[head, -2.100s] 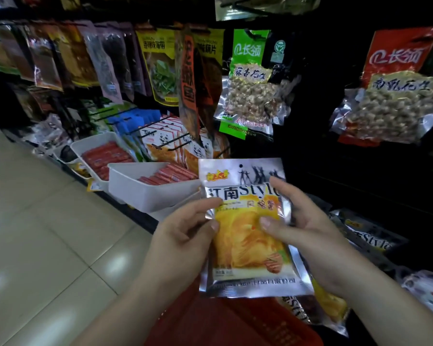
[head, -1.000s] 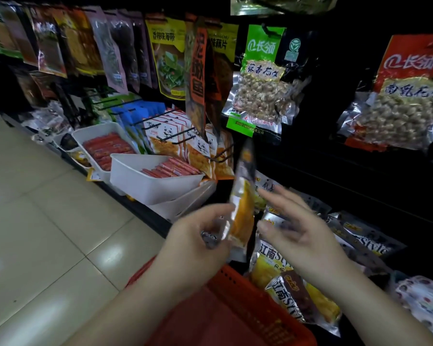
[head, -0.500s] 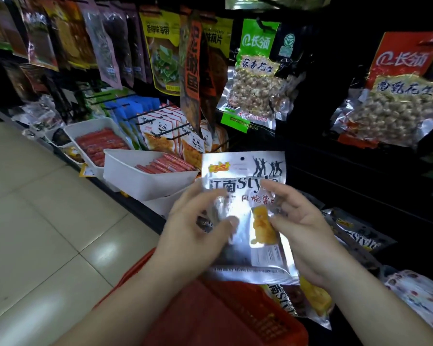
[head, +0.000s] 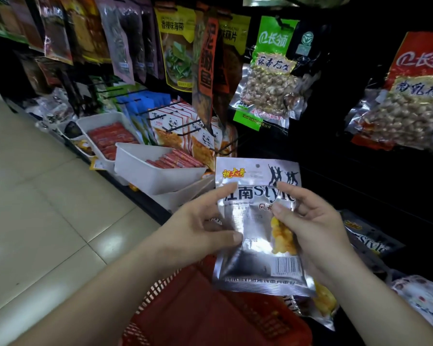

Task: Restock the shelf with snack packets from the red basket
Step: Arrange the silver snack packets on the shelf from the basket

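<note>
Silver snack packet (head: 254,221) pinched upright by fingers (head: 223,193) of left hand (head: 195,228) and right hand (head: 313,221), above red basket (head: 210,318), short of shelf (head: 140,196) (slick foil, light grip), liable to slip and drop.

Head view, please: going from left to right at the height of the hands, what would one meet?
The tiled floor → white tray of red sausages → left hand → silver snack packet → right hand → dark packet lying on the shelf.
</note>
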Motion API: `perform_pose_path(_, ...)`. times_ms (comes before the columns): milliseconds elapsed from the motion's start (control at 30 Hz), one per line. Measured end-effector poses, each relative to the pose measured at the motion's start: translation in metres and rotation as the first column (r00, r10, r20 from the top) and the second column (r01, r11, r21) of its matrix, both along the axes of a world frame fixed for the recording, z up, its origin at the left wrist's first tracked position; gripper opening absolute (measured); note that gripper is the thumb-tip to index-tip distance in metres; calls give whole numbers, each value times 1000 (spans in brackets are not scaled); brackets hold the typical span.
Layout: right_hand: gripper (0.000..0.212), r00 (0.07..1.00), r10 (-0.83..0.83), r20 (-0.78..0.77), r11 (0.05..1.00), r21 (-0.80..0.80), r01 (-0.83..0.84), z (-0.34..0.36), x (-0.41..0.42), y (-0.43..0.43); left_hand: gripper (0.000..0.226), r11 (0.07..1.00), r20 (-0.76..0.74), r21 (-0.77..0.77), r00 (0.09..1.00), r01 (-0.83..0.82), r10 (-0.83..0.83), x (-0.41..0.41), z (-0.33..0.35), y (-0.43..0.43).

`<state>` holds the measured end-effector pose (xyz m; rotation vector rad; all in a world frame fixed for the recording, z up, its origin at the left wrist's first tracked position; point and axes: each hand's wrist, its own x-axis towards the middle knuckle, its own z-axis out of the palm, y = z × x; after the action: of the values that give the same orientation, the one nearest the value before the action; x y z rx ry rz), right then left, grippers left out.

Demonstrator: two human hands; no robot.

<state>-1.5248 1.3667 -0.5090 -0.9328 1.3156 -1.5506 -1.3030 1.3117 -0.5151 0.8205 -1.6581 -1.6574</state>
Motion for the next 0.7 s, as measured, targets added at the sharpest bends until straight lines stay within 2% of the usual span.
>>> perform_pose_path(100,53,999,30,-22,999,22,-30,1,-4,-1,71,984,13,-97,988,-149,151,1,-1,-3)
perform_pose_path(200,89,963,267,-32,961,88,-263,1,-11,2,63,941,-59,-126,950,-313,308,-2,-4,-6)
perform_pose_path(233,94,950,305,-63,949,109,-297,1,-11,3,61,930,-67,-124,938,-346,340,-3,-6,-6)
perform_pose_path(300,92,959,257,-122,964,105,-245,-2,-8,3,57,933,-48,-115,941,-340,336,-2,-8,-6)
perform_pose_path(400,78,973,152,-175,988,46,-146,-4,-5,3,62,982,86,-143,987,-123,136,4,-10,-7)
perform_pose_path(467,61,978,90,-189,996,9,-90,-3,-8,1,60,986,115,-163,992,-33,53,7,-13,-8)
perform_pose_path(567,44,990,76,-119,997,14,-75,-4,-13,-1,52,976,58,-170,988,-134,145,6,-17,-11)
perform_pose_path(700,50,966,227,-122,968,132,-211,-10,-14,0,52,949,77,-171,957,-265,281,7,-23,-17)
